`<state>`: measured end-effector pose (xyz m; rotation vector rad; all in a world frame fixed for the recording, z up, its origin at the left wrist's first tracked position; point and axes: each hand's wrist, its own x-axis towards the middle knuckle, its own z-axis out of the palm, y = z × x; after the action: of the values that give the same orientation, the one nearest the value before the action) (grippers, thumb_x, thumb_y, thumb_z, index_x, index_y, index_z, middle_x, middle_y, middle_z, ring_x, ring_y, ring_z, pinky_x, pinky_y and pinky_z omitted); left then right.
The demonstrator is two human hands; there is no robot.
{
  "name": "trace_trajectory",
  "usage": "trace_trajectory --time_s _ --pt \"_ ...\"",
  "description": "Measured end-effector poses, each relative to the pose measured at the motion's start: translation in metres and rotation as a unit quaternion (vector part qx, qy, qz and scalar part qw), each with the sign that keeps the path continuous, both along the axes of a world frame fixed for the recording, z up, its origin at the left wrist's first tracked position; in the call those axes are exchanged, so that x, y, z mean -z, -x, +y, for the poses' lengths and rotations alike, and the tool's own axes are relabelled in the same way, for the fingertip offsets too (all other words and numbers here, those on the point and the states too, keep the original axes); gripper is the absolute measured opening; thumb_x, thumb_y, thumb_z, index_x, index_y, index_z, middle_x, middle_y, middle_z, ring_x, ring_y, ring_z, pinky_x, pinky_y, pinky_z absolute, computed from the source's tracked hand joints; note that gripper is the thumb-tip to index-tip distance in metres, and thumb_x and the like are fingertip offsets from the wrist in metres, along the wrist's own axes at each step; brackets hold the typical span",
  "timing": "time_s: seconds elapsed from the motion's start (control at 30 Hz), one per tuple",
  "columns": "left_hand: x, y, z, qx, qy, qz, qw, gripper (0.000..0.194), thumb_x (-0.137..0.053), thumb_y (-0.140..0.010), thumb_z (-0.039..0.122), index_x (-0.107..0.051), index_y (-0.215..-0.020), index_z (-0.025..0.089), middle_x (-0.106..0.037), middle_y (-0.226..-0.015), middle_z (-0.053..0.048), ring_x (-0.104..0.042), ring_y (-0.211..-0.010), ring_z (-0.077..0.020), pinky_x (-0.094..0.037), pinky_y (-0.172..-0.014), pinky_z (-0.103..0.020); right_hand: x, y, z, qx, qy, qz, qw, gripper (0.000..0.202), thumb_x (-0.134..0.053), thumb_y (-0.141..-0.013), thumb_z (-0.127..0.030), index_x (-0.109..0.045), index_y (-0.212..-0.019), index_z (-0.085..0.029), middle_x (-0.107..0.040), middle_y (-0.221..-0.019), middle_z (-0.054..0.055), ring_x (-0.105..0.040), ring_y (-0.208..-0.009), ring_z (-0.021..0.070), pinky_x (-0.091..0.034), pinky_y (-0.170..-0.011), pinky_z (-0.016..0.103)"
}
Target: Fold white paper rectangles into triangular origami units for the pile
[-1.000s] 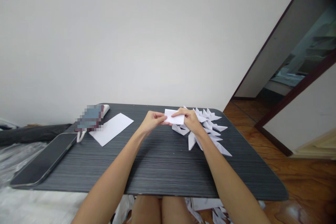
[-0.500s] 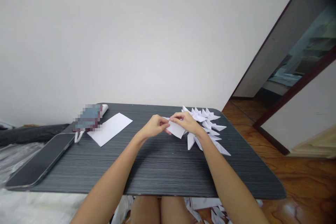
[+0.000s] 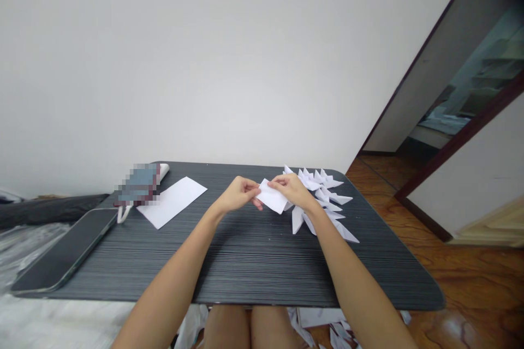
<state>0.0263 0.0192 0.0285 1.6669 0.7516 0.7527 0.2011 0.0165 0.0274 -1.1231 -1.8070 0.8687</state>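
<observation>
A small folded white paper (image 3: 272,198) is held above the dark table between my two hands. My left hand (image 3: 240,194) pinches its left corner between thumb and fingers. On the paper's upper right part, my right hand (image 3: 290,190) grips with thumb and fingers. Just beyond and beside my right hand lie several pointed folded white paper pieces (image 3: 327,196). To the left, a flat white sheet (image 3: 174,202) rests on the table, partly under a blurred-out object (image 3: 139,184).
The dark table (image 3: 254,272) stands against a white wall. A black phone-like device (image 3: 65,251) lies at its left edge, near a white cable (image 3: 123,214). More folded paper pieces (image 3: 339,335) lie below the front edge. A doorway is at right.
My left hand has shifted slightly left, and its fingers cover less of the folded paper. The paper has turned a little, showing more of its top face.
</observation>
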Motion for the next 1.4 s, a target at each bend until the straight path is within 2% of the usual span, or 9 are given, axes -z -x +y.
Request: trace_trajectory --time_s 0.23,0.33,0.47,0.67,0.77,0.93,1.17,1.3,1.4 --pt "0.002 -0.006 -0.004 -0.017 -0.014 -0.012 1.0 0.027 -0.047 -0.077 0.036 -0.051 -0.069 0.01 -0.057 -0.045 -0.002 -0.054 -0.035 -0.0116 -0.035 -0.031 -0.016 -0.001 0.01 -0.004 0.015 -0.084 -0.037 0.996 0.023 -0.051 -0.072 -0.03 -0.062 -0.061 -0.013 -0.059 -0.057 0.002 -0.049 -0.052 0.0104 -0.034 -0.047 0.02" --pt "0.006 -0.01 -0.006 -0.103 -0.083 0.006 0.991 0.033 -0.039 -0.08 0.04 -0.049 -0.064 0.012 -0.051 -0.039 0.002 -0.043 -0.025 -0.0072 -0.024 -0.026 -0.015 -0.002 0.016 -0.006 -0.006 -0.068 -0.003 0.998 0.024 -0.049 -0.074 -0.031 -0.061 -0.063 -0.013 -0.059 -0.059 0.002 -0.05 -0.053 0.0103 -0.035 -0.048 0.02" --pt "0.006 -0.005 -0.001 -0.212 -0.162 0.003 0.964 0.034 -0.039 -0.08 0.037 -0.048 -0.058 0.013 -0.048 -0.037 0.003 -0.045 -0.032 -0.0075 -0.03 -0.034 -0.017 -0.005 0.004 -0.005 -0.035 0.023 0.038 0.998 0.024 -0.05 -0.072 -0.034 -0.058 -0.064 -0.012 -0.047 -0.045 -0.003 -0.04 -0.04 0.0062 -0.029 -0.039 0.018" --pt "0.002 0.008 0.006 -0.379 -0.226 0.011 0.897 0.035 -0.034 -0.082 0.034 -0.039 -0.052 0.017 -0.034 -0.03 0.007 -0.037 -0.029 -0.0064 -0.027 -0.035 -0.018 -0.008 -0.021 0.004 0.061 0.03 0.142 0.987 0.031 -0.052 -0.07 -0.043 -0.052 -0.061 -0.013 -0.048 -0.045 -0.003 -0.04 -0.034 0.0046 -0.028 -0.035 0.018" --pt "0.007 0.001 0.002 -0.353 -0.229 0.015 0.907 0.035 -0.033 -0.083 0.037 -0.039 -0.054 0.018 -0.034 -0.031 0.007 -0.038 -0.029 -0.0066 -0.026 -0.034 -0.018 -0.003 -0.006 0.004 0.024 0.062 0.169 0.983 0.034 -0.052 -0.07 -0.047 -0.055 -0.076 -0.014 -0.061 -0.064 0.004 -0.056 -0.05 0.0102 -0.041 -0.045 0.021" --pt "0.012 -0.009 -0.001 -0.247 -0.14 -0.083 0.955 0.035 -0.03 -0.083 0.045 -0.049 -0.083 0.015 -0.044 -0.038 0.007 -0.042 -0.027 -0.0071 -0.025 -0.029 -0.016 0.006 0.02 0.001 -0.008 0.098 0.165 0.981 0.035 -0.055 -0.067 -0.047 -0.055 -0.069 -0.012 -0.058 -0.05 0.003 -0.056 -0.044 0.0127 -0.037 -0.039 0.02" --pt "0.004 -0.004 0.004 -0.056 -0.054 -0.182 0.98 0.044 -0.046 -0.077 0.04 -0.041 -0.109 0.01 -0.059 -0.059 -0.002 -0.059 -0.049 -0.0147 -0.039 -0.037 -0.019 0.004 0.009 0.002 -0.03 0.125 0.219 0.967 0.038 -0.049 -0.071 -0.05 -0.052 -0.065 -0.012 -0.056 -0.046 0.001 -0.05 -0.038 0.0092 -0.034 -0.037 0.02" --pt "0.002 -0.004 0.001 -0.03 -0.055 -0.182 0.981 0.045 -0.048 -0.077 0.035 -0.041 -0.114 0.011 -0.062 -0.068 -0.005 -0.06 -0.057 -0.0154 -0.044 -0.044 -0.022 0.003 0.006 0.002 -0.044 0.139 0.245 0.959 0.035 -0.049 -0.072 -0.048 -0.052 -0.069 -0.012 -0.052 -0.044 -0.001 -0.047 -0.036 0.0086 -0.035 -0.038 0.021" --pt "0.0 -0.002 0.0 -0.066 -0.072 -0.163 0.982 0.033 -0.053 -0.074 0.03 -0.052 -0.1 0.011 -0.063 -0.078 -0.006 -0.059 -0.057 -0.0126 -0.046 -0.047 -0.022 0.003 0.003 0.003 -0.039 0.142 0.24 0.959 0.035 -0.049 -0.072 -0.047 -0.052 -0.069 -0.013 -0.05 -0.043 -0.002 -0.045 -0.035 0.0083 -0.033 -0.037 0.021"
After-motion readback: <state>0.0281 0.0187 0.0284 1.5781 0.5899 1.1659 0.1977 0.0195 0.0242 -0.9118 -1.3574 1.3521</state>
